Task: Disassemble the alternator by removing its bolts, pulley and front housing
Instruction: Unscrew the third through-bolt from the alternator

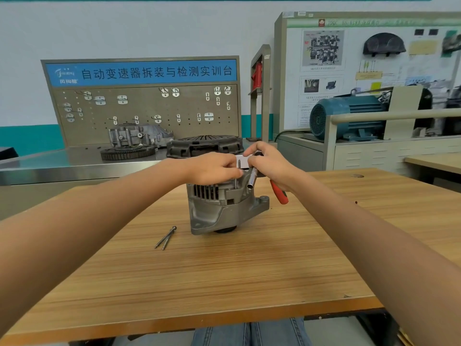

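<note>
Two loose bolts lie together on the tabletop, just left of the alternator, which stands near the middle, apparently pulley end down. The left hand rests on top of the housing, its fingers pinching a third long bolt that stands partly out of its hole. The step looks like drawing this bolt free: pull straight up along its axis, with the palm pressing the body down so it does not tip, then lay it with the other two. The right hand is clenched around a ratchet wrench, its socket tilted away from the bolt; keep it clear.
</note>
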`<move>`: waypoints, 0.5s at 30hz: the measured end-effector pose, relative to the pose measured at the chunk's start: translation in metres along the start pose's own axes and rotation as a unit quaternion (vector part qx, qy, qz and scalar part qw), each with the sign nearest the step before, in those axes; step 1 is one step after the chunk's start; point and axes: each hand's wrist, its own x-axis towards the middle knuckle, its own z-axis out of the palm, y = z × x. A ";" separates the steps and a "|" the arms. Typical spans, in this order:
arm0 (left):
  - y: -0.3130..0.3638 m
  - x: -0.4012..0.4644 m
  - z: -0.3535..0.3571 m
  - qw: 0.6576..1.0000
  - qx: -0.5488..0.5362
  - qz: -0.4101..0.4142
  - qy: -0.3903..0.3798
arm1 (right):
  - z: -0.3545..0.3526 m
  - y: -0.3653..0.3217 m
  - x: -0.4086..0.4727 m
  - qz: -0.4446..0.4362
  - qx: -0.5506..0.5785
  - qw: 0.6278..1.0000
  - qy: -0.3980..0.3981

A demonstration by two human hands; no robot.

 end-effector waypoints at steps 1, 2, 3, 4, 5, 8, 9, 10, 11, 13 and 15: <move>0.001 0.000 -0.001 1.000 -0.006 -0.002 -0.009 | 0.000 0.000 0.000 -0.001 -0.001 1.000 0.002; 0.002 0.000 -0.002 1.000 -0.007 0.000 -0.016 | 0.000 -0.001 0.000 -0.001 -0.003 1.000 0.003; 0.004 0.000 -0.003 1.000 0.001 0.004 -0.022 | 0.000 -0.001 -0.001 -0.002 -0.003 1.000 0.004; 0.005 0.001 -0.004 0.999 0.017 0.007 -0.027 | 0.000 -0.001 -0.001 -0.002 -0.003 1.000 0.004; 0.007 0.002 -0.004 0.999 0.037 0.009 -0.032 | 0.001 -0.001 -0.002 -0.003 -0.002 1.000 0.004; 0.008 0.003 -0.002 0.996 0.081 0.011 -0.023 | 0.001 -0.002 -0.003 -0.006 0.000 1.000 0.007; 0.007 0.002 -0.001 0.996 0.091 0.015 -0.010 | 0.001 -0.002 -0.003 -0.006 0.001 1.000 0.008; 0.006 0.002 0.001 0.995 0.098 0.016 0.005 | 0.001 -0.002 -0.003 -0.006 0.002 1.000 0.008; 0.004 0.002 0.002 0.994 0.103 0.013 0.023 | 0.001 -0.002 -0.003 -0.007 0.001 1.000 0.008; 0.002 0.001 0.002 0.993 0.106 0.001 0.047 | 0.001 -0.001 -0.003 -0.009 -0.002 1.000 0.009; 0.001 0.000 0.002 0.995 0.093 0.001 0.034 | 0.001 -0.001 -0.003 -0.011 -0.003 1.000 0.008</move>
